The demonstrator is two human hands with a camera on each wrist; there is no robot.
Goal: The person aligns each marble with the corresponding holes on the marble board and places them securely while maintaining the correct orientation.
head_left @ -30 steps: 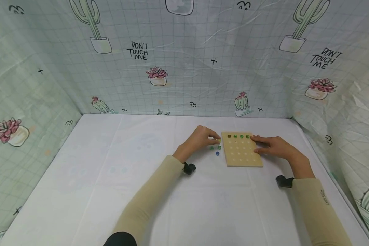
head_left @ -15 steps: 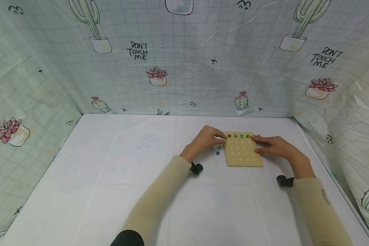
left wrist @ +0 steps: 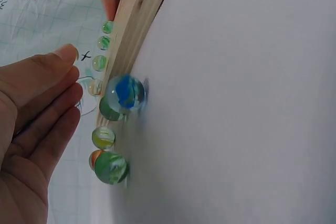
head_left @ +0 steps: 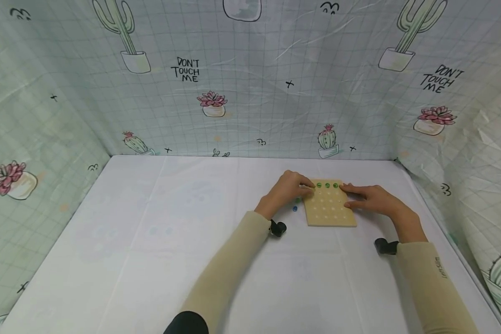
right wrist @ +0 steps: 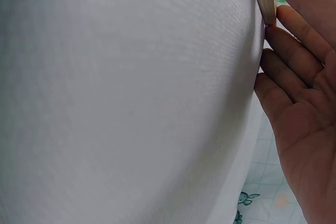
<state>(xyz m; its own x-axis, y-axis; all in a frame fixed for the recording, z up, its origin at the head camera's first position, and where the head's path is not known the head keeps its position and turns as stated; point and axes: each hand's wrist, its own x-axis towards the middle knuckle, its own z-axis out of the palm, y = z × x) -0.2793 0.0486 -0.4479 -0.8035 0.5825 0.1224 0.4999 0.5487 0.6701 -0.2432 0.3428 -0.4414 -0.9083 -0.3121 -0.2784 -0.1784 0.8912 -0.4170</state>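
My left hand (head_left: 291,188) reaches over the back left corner of a square wooden board (head_left: 330,208) dotted with small hollows. Between its thumb and fingertips it pinches a yellowish marble (left wrist: 77,55), mostly hidden by the thumb. Several marbles, among them a green marble (head_left: 319,185), sit in the board's back row; the left end is covered by the hand in the head view. With thumb and fingers, my right hand (head_left: 373,199) holds the board at its right side and back corner. Left of the board lie a blue marble (head_left: 295,208) and a green marble (head_left: 298,200).
The left wrist view shows more loose marbles beside the board: a yellow-streaked marble (left wrist: 103,137), an orange marble (left wrist: 95,159) partly hidden, and a green marble (left wrist: 111,168). A white cloth (head_left: 150,241) covers the table. Printed curtains (head_left: 250,106) stand around its back and sides.
My left hand has moved right with the yellowish marble, from beside the board to over its back left corner, now covering the brownish marble there. My right hand stays in place.
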